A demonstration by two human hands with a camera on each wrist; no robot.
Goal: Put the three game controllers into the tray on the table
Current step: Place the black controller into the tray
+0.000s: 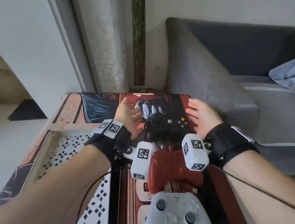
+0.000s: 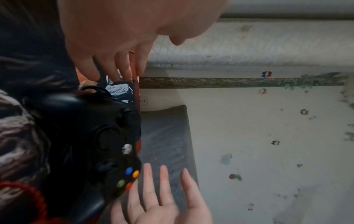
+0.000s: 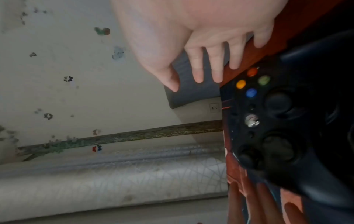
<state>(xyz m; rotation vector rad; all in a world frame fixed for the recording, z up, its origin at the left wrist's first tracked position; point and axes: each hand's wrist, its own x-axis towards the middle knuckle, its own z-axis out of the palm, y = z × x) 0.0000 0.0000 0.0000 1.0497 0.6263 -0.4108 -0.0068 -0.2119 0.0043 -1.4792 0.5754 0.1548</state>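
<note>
A black controller (image 1: 164, 127) with coloured buttons lies on the table between my hands. My left hand (image 1: 129, 113) is spread just left of it, my right hand (image 1: 198, 116) spread just right of it; neither holds it. The left wrist view shows the black controller (image 2: 91, 144) with my left hand (image 2: 122, 60) above it and the right hand's fingers (image 2: 164, 189) below. In the right wrist view my right hand (image 3: 201, 50) hovers beside the controller (image 3: 283, 121). A red controller (image 1: 171, 170) and a white controller (image 1: 177, 213) lie nearer me. The white perforated tray (image 1: 60, 152) sits at the left, under my left forearm.
The table (image 1: 76, 108) carries a patterned red and dark cover. A grey sofa (image 1: 229, 81) presses against its right side, with a blue cloth (image 1: 290, 75) on the seat. A wall and a rolled mat (image 1: 105, 42) stand behind the table.
</note>
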